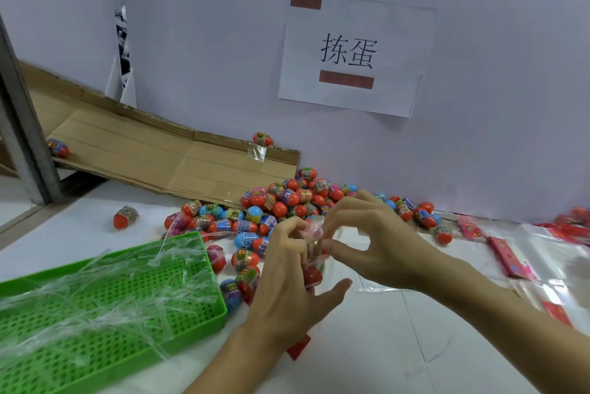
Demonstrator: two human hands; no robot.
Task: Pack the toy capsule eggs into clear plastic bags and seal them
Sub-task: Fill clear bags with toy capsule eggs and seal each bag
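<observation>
Surface: white table [383, 345], pile of red-and-blue plastic capsule eggs [281, 205]
Hands: left hand [287, 278] and right hand [373, 234] pinching small clear plastic bag [314, 261]
Tip: probably press seal flat, evenly

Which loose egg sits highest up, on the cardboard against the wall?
The red-bottomed egg alone at the cardboard's back edge, touching the white wall, beside a bit of clear tape, well above the main pile.

I see glossy plastic capsule eggs [281, 202], a perforated green plastic tray [134, 307] strewn with shiny clear film strips [105, 285], matt corrugated cardboard [178, 154], a paper sign [354, 55].
</observation>
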